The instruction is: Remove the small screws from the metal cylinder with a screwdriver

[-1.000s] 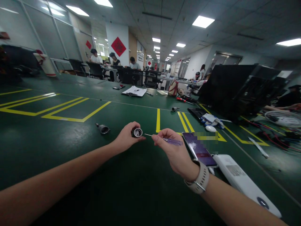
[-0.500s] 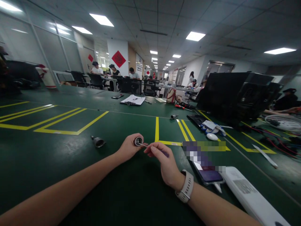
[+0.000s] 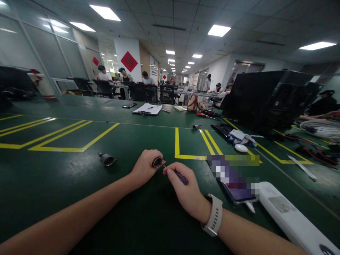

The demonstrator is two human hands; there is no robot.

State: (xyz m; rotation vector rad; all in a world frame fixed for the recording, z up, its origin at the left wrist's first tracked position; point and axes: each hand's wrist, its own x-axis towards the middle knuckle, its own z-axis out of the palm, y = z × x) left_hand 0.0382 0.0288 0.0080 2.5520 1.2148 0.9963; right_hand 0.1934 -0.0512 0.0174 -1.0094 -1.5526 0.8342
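Note:
My left hand [image 3: 145,165] is closed around a round metal connector [image 3: 157,162], whose dark open end faces me and to the right. In my right hand [image 3: 184,182] is a small screwdriver with a purple handle [image 3: 182,178], its thin shaft pointing left at the connector's open end. Whether the tip touches anything inside is too small to tell. To the left of my left hand lies a metal connector shell [image 3: 107,159] on the green table [image 3: 127,219]. Farther off, a smaller metal connector piece [image 3: 196,126] rests near the yellow tape.
A phone [image 3: 236,189] with a cable plugged in lies right of my right hand, beside a long white box [image 3: 294,216]. Beyond are a white oval object [image 3: 241,148], gloves [image 3: 240,137], a red screwdriver [image 3: 202,115], a clipboard [image 3: 147,108] and a black monitor [image 3: 255,102]. People sit farther back.
The camera view has shifted slightly. Both hands stay together with the connector and screwdriver held; the screwdriver and the connector's opening have tilted a little.

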